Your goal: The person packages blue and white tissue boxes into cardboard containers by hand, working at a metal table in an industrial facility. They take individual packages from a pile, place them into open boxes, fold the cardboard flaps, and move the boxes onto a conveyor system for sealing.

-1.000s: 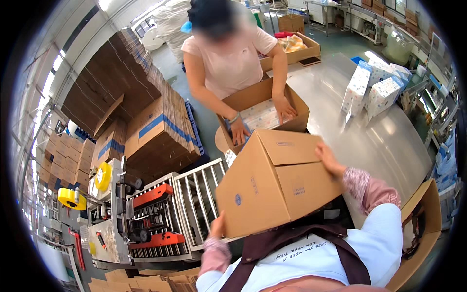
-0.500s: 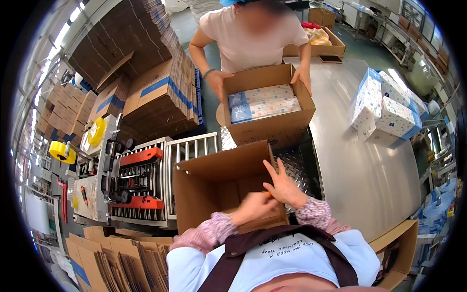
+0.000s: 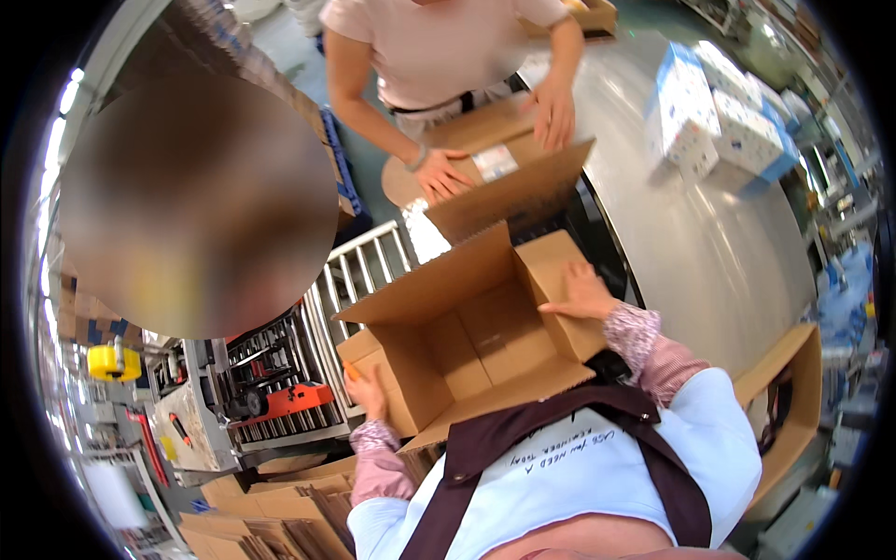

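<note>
An open cardboard box (image 3: pixel 481 350) stands in front of me with its flaps spread and nothing inside. My left hand (image 3: pixel 367 392) grips the box's left flap, with a small orange bit (image 3: pixel 351 371) at its fingertips; whether it is worn or held I cannot make out. My right hand (image 3: pixel 586 294) lies on the right flap, fingers stretched out and thumb apart. Across from me, a co-worker's hands (image 3: pixel 443 175) press down the flaps of a second cardboard box (image 3: pixel 513 191), whose contents are hidden.
A metal table (image 3: pixel 691 243) at right holds several white-and-blue patterned packs (image 3: pixel 691 107). Metal rollers (image 3: pixel 373 266) and a taping machine with red parts (image 3: pixel 294 401) stand at left. Folded cartons (image 3: pixel 280 504) lie at lower left, another carton (image 3: pixel 793 411) at lower right.
My hands have moved apart from the right side of the near box to its two side flaps, now spread outward. The co-worker has folded flaps over the packs in the other box.
</note>
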{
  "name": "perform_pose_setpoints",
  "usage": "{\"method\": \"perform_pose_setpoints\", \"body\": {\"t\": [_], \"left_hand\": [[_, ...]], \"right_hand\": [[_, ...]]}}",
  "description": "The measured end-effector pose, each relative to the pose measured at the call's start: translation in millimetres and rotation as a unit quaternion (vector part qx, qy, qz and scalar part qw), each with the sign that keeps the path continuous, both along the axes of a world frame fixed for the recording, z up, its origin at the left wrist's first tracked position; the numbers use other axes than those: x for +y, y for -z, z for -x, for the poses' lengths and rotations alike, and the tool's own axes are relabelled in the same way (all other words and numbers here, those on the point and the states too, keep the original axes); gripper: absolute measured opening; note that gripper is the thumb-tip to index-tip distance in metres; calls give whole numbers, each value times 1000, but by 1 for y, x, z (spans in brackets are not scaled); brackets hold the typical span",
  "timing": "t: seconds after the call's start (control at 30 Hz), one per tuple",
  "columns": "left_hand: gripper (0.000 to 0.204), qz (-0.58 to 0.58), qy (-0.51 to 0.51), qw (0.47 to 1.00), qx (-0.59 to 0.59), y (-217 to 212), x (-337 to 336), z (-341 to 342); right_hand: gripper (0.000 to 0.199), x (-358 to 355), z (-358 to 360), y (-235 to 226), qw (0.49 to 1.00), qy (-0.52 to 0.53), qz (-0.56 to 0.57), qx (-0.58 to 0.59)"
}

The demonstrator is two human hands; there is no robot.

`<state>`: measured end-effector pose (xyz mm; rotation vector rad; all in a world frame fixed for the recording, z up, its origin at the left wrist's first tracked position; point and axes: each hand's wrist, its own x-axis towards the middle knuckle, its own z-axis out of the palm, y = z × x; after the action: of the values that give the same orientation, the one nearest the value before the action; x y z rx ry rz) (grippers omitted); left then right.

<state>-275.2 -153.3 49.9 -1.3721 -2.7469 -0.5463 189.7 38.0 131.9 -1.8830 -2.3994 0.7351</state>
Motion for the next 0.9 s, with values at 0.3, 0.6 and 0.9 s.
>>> {"method": "perform_pose_setpoints", "body": {"t": [0.3,0.6,0.9], "left_hand": [[85,-35,58,719,-691,-16,97,-124],[60,472,261,826,-165,-124,170,-189],[70,10,572,810,-131,-259,364,-473]], "right_hand": [[79,10,-61,-14,981,27,191,25],[73,262,-250,-151,895,372,-165,-184],[59,187,-264,-170,985,-43,-166,-24]]}}
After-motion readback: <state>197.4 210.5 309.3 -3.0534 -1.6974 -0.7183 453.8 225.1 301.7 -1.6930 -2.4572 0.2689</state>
